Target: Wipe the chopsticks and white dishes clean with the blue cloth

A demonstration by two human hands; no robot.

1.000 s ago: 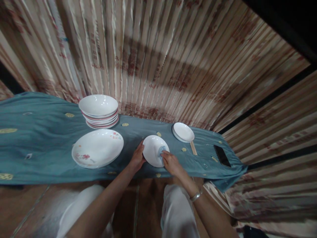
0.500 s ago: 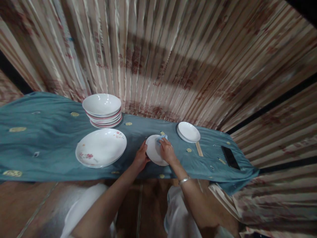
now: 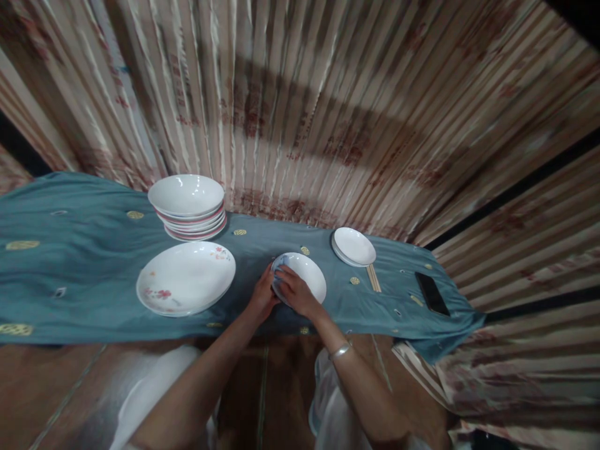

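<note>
A small white plate [image 3: 307,277] lies on the teal cloth [image 3: 84,262] near its front edge. My left hand [image 3: 262,295] grips the plate's left rim. My right hand [image 3: 293,290] presses a small blue cloth [image 3: 277,264] onto the left part of the plate, its fingers closed over it. Only a corner of the blue cloth shows above the fingers.
A large floral plate [image 3: 186,277] lies to the left, with a stack of bowls [image 3: 188,206] behind it. Two small stacked plates [image 3: 354,246], chopsticks [image 3: 374,278] and a black phone [image 3: 432,293] lie to the right. A striped curtain [image 3: 300,112] hangs behind.
My right hand has swept the blue cloth round the plate, from its right side over the far rim to its left side. The left hand has stayed on the rim.
</note>
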